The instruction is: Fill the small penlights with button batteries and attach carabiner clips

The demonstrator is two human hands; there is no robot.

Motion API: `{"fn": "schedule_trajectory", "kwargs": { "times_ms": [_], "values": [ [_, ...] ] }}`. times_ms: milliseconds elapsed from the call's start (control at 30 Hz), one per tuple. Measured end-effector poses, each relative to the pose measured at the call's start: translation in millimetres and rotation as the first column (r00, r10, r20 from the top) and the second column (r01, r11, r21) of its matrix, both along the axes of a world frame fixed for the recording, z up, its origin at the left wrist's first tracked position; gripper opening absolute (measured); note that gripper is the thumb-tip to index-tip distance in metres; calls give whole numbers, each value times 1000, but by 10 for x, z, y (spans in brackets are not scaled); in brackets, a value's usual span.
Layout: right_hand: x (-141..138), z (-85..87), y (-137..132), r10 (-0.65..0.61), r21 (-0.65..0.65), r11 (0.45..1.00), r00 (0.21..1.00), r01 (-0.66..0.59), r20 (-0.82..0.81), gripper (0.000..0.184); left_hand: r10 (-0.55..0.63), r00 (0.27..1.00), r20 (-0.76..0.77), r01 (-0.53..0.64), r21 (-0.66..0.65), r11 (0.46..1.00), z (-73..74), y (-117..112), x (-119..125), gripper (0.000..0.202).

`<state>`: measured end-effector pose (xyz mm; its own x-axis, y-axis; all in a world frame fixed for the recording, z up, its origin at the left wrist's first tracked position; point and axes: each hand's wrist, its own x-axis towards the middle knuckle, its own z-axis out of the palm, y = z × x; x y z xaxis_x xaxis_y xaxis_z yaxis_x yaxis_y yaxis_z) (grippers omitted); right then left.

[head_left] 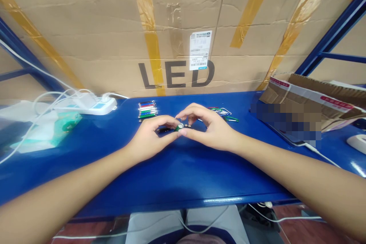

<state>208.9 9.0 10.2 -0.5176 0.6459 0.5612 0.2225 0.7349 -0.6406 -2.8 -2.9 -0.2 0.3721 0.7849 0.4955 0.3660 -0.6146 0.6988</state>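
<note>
My left hand [151, 134] is closed, with its thumb and forefinger pinching a small green cylinder [177, 127] that has a pale round end. A dark pen-like piece [164, 130] shows inside the curve of this hand. From the other side, my right hand [210, 126] curves in with thumb and fingers apart. Its thumb tip meets the cylinder's end, while the forefinger arches above. Between the right fingers, small round pieces [187, 125] are visible, too tiny to identify. Beyond the left hand lies a neat row of coloured metal tubes [148, 109].
Coloured carabiner-like clips [221, 111] lie behind my right hand on the blue table [183, 183]. A white power strip [100, 105] and a green-white packet [54, 129] are at left. At right are an open cardboard box [309, 95] and a cable [320, 154]. A large carton [114, 45] stands behind.
</note>
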Motion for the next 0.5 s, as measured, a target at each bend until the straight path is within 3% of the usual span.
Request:
{"fn": "schedule_trajectory", "kwargs": {
  "times_ms": [100,167,233,333,500],
  "values": [
    [40,-37,82,-181,140,977,976,164,122,20,24,999,-22,-24,-19,1000,-5,21,-11,15],
    [79,-75,147,-316,250,936,903,247,290,23,36,999,-26,-37,-42,998,-12,41,-22,16],
    [116,-120,203,-376,281,921,802,270,464,30,52,998,-20,-53,-69,996,-21,59,-31,17],
    [145,-185,253,-350,212,936,707,280,614,39,75,997,-1,-74,-91,993,-31,72,-39,19],
    [138,-218,274,-288,192,958,710,215,643,43,71,997,12,-70,-91,993,-28,66,-43,19]
  ]
}}
